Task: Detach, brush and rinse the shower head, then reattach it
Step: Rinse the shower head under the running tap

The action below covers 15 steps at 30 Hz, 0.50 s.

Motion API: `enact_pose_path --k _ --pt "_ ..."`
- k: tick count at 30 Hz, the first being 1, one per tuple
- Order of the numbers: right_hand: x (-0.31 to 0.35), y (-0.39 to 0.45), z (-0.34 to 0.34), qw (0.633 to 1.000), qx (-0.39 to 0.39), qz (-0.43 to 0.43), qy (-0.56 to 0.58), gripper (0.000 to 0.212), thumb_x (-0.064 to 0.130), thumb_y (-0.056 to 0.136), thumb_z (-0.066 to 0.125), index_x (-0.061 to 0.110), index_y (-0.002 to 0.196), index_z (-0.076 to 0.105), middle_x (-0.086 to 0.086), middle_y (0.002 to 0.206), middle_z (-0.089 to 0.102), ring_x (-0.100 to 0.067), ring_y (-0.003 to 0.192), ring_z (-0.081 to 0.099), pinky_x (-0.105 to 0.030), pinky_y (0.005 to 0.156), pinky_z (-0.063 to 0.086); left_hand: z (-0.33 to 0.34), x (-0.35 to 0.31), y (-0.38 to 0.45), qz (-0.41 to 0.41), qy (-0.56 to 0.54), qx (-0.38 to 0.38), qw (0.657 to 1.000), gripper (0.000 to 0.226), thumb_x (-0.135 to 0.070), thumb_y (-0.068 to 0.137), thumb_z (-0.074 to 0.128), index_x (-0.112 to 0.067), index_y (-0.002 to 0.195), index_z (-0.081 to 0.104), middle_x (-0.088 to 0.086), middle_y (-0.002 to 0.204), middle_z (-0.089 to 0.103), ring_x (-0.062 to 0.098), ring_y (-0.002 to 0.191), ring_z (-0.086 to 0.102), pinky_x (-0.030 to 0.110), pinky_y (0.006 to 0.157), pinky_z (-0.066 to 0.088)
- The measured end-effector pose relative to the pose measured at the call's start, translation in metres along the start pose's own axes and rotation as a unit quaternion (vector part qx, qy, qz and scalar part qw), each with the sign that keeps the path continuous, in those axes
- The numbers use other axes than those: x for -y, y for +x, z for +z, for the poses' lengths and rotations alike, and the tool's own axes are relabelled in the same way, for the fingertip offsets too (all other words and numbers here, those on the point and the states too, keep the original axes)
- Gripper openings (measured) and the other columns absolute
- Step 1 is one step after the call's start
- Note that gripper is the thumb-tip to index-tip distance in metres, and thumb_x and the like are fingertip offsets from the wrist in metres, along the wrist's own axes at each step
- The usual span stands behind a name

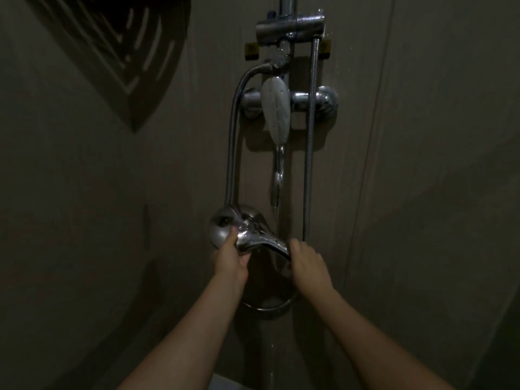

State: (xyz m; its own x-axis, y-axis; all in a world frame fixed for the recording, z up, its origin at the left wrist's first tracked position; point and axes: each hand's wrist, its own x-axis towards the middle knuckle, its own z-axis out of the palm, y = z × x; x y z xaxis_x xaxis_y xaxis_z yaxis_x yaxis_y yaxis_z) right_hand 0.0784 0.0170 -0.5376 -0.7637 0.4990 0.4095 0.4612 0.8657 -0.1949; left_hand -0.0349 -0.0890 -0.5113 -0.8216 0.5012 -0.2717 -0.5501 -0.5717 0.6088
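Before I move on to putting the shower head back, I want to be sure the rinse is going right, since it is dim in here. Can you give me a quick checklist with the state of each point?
1. Shower head detached from the holder: ok, it is held low, below the tap.
2. Both hands on it: ok, left hand grips the head end, right hand the handle end.
3. Water running: ok, a stream falls from the spout.
4. Stream hitting the shower head: cannot tell.
5. Hose free of kinks: ok where visible.
6. Nozzle face clean: cannot tell, it is turned away.
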Motion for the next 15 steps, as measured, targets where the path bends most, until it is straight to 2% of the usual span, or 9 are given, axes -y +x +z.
enact_pose_path --k 2,3,6,7,9,11,13,15 --pt "0.010 0.010 -0.007 0.995 0.076 0.025 0.064 0.052 0.033 0.082 0.066 0.015 0.123 0.039 -0.007 0.120 0.058 -0.026 0.108 0.058 -0.035 0.087 0.047 -0.004 -0.002 0.000 0.008 0.005 0.015 1.000 0.050 -0.022 0.084 0.064 -0.001 0.127 0.051 0.022 0.121 0.062 0.034 0.105 0.063 0.045 0.078 0.058" --pt "0.017 0.016 -0.010 0.990 0.089 0.033 0.104 0.061 0.039 0.076 0.072 0.016 0.122 0.040 -0.007 0.120 0.059 -0.026 0.109 0.059 -0.035 0.087 0.048 -0.004 -0.002 -0.002 0.013 0.012 0.024 1.000 0.047 -0.024 0.087 0.061 -0.001 0.127 0.050 0.021 0.121 0.062 0.034 0.104 0.063 0.045 0.080 0.056" --pt "0.039 0.027 -0.018 0.974 0.078 0.059 0.204 0.083 0.051 0.064 0.077 0.012 0.127 0.039 -0.008 0.124 0.058 -0.027 0.113 0.058 -0.037 0.092 0.049 -0.002 0.000 -0.008 0.018 0.032 0.040 0.999 0.032 -0.023 0.097 0.044 -0.002 0.118 0.053 0.018 0.115 0.060 0.027 0.090 0.060 0.038 0.076 0.050" --pt "0.043 0.030 -0.018 0.972 0.080 0.065 0.213 0.083 0.054 0.066 0.075 0.011 0.127 0.039 -0.008 0.124 0.058 -0.028 0.112 0.058 -0.038 0.091 0.050 -0.002 -0.002 -0.011 0.018 0.020 0.044 0.999 0.031 -0.021 0.098 0.041 -0.002 0.119 0.052 0.018 0.114 0.059 0.025 0.086 0.059 0.036 0.075 0.048" --pt "0.046 0.034 -0.019 0.965 0.079 0.073 0.238 0.073 0.059 0.075 0.064 0.010 0.125 0.044 -0.010 0.121 0.060 -0.029 0.108 0.059 -0.040 0.090 0.050 -0.003 -0.009 -0.012 0.012 -0.003 0.052 0.999 0.036 -0.018 0.098 0.038 0.000 0.128 0.048 0.018 0.120 0.058 0.025 0.088 0.058 0.037 0.086 0.046" --pt "0.046 0.035 -0.023 0.963 0.051 0.092 0.247 0.057 0.058 0.088 0.045 0.008 0.115 0.053 -0.013 0.110 0.064 -0.030 0.100 0.062 -0.043 0.087 0.052 -0.006 -0.010 -0.012 -0.002 0.005 0.067 0.998 0.038 -0.021 0.098 0.038 -0.002 0.131 0.046 0.019 0.131 0.054 0.030 0.102 0.058 0.043 0.096 0.043" --pt "0.049 0.031 -0.027 0.980 0.010 0.084 0.179 0.047 0.043 0.099 0.030 0.007 0.110 0.057 -0.016 0.101 0.066 -0.032 0.094 0.064 -0.042 0.083 0.052 -0.006 -0.005 -0.011 -0.010 0.076 0.059 0.995 0.041 -0.028 0.100 0.035 -0.004 0.133 0.043 0.017 0.131 0.053 0.033 0.117 0.052 0.046 0.096 0.042" --pt "0.053 0.026 -0.028 0.990 -0.039 0.074 0.111 0.041 0.036 0.101 0.026 0.007 0.108 0.055 -0.015 0.097 0.067 -0.032 0.089 0.065 -0.039 0.077 0.051 -0.002 -0.002 -0.007 0.044 0.213 0.001 0.976 0.049 -0.034 0.100 0.032 -0.006 0.141 0.031 0.017 0.138 0.045 0.034 0.125 0.046 0.049 0.101 0.039"
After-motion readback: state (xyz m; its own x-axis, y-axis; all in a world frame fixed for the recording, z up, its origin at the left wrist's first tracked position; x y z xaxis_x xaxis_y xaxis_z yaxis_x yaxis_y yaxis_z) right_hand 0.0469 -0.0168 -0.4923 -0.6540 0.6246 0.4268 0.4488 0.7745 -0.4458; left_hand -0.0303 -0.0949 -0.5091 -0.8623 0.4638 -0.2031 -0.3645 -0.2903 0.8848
